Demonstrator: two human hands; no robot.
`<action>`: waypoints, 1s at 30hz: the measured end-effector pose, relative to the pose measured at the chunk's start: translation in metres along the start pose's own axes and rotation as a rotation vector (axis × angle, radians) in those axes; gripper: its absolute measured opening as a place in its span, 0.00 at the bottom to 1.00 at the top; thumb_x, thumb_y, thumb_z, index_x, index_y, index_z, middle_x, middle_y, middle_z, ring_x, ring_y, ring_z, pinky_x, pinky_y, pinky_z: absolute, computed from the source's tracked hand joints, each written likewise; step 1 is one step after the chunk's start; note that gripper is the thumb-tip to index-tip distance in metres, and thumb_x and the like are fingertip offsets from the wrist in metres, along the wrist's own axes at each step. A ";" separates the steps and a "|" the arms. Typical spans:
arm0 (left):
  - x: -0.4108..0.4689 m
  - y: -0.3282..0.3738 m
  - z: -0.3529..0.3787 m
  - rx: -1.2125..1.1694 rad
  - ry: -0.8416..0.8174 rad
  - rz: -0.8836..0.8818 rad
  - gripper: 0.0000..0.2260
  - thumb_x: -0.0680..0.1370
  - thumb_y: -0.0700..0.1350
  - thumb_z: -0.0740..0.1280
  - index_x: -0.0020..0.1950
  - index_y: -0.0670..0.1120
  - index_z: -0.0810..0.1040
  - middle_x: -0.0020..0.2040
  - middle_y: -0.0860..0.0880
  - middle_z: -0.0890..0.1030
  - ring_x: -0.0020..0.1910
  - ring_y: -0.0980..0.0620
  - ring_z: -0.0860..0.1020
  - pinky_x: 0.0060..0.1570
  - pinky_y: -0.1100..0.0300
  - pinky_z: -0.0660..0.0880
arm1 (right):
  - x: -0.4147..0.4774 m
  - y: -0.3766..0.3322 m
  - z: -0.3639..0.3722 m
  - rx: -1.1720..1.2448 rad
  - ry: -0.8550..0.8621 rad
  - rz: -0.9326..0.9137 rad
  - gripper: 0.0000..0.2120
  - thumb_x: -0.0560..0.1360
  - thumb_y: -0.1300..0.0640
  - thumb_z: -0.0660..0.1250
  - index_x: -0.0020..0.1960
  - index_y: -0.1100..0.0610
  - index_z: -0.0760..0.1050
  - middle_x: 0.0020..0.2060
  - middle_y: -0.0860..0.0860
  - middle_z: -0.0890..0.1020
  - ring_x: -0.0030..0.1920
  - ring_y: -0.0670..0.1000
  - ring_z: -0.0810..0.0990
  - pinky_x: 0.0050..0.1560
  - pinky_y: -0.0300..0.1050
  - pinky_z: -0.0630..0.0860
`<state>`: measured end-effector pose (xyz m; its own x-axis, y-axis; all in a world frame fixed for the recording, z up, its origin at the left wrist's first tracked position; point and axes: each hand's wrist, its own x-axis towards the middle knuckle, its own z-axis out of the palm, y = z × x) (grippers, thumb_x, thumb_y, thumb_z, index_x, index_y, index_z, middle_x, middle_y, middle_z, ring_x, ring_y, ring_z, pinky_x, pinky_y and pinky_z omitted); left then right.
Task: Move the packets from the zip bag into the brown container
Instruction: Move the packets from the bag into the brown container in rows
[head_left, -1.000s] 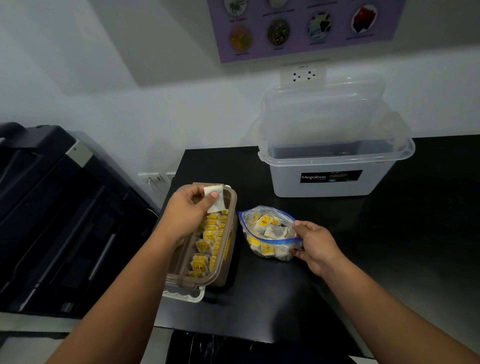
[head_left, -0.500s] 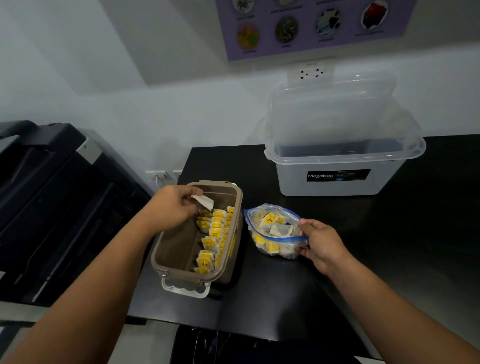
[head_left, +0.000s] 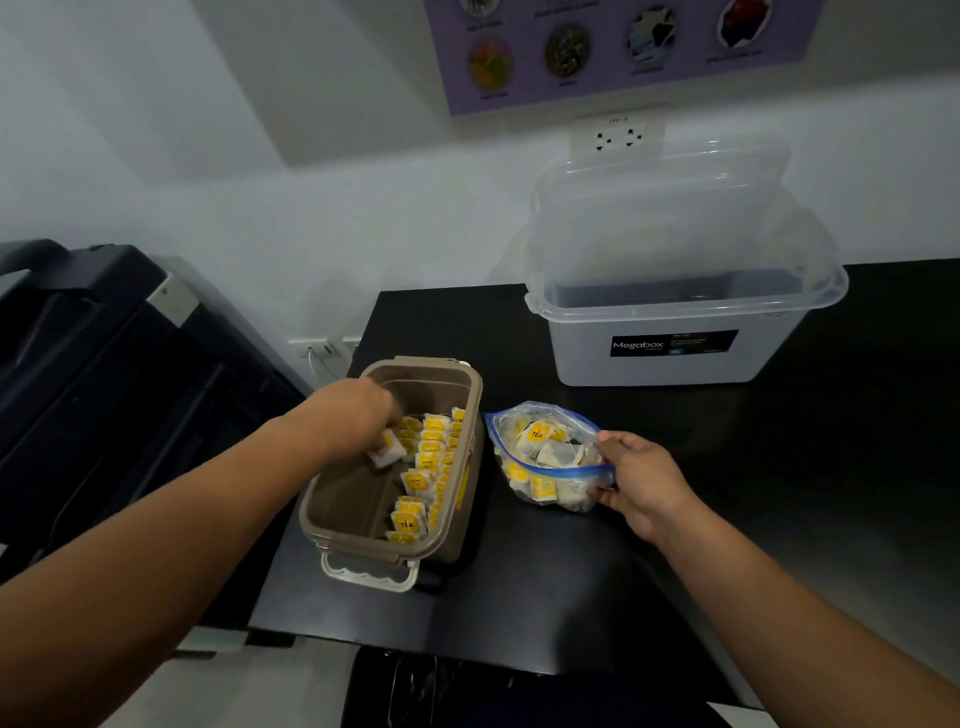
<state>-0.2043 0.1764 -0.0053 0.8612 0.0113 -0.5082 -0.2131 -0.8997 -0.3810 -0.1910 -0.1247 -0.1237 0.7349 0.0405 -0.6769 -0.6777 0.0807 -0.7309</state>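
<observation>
Pinches one packet (head_left: 388, 451) w/ curled fingers of L hand (head_left: 358, 410), low inside brown container (head_left: 348, 499). Lies just left of packet row (head_left: 423, 467) along R wall, row axis near-to-far. Seat rightward against row. Grips zip bag (head_left: 540, 452) rim w/ R hand (head_left: 641, 480); bag beside container, nearer R hand.

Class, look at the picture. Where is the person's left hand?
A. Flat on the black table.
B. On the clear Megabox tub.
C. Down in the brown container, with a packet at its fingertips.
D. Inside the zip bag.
C: the left hand is inside the brown container with a white packet in its fingers, while the right hand grips the zip bag.
</observation>
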 end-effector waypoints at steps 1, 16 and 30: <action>0.003 0.003 0.002 0.011 -0.013 0.013 0.09 0.78 0.48 0.69 0.58 0.49 0.80 0.48 0.51 0.79 0.47 0.53 0.78 0.53 0.59 0.77 | 0.000 0.000 0.000 0.001 0.001 -0.001 0.07 0.85 0.55 0.64 0.60 0.52 0.79 0.58 0.55 0.82 0.57 0.58 0.84 0.53 0.54 0.83; 0.039 0.016 0.029 -0.079 -0.029 0.019 0.09 0.80 0.43 0.67 0.59 0.44 0.79 0.58 0.45 0.82 0.57 0.47 0.81 0.62 0.54 0.77 | 0.003 0.001 -0.001 0.023 0.007 -0.006 0.07 0.85 0.54 0.64 0.60 0.52 0.80 0.59 0.56 0.82 0.56 0.58 0.84 0.48 0.52 0.83; 0.043 0.018 0.037 -0.181 0.045 -0.015 0.07 0.80 0.40 0.66 0.55 0.45 0.82 0.52 0.46 0.84 0.52 0.49 0.83 0.60 0.52 0.79 | -0.004 -0.001 -0.001 -0.031 -0.022 -0.073 0.07 0.85 0.54 0.64 0.58 0.52 0.80 0.50 0.53 0.83 0.41 0.51 0.83 0.35 0.45 0.77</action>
<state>-0.1886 0.1772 -0.0627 0.8841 0.0093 -0.4672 -0.1173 -0.9634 -0.2412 -0.1930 -0.1255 -0.1200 0.7826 0.0579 -0.6198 -0.6224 0.0529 -0.7809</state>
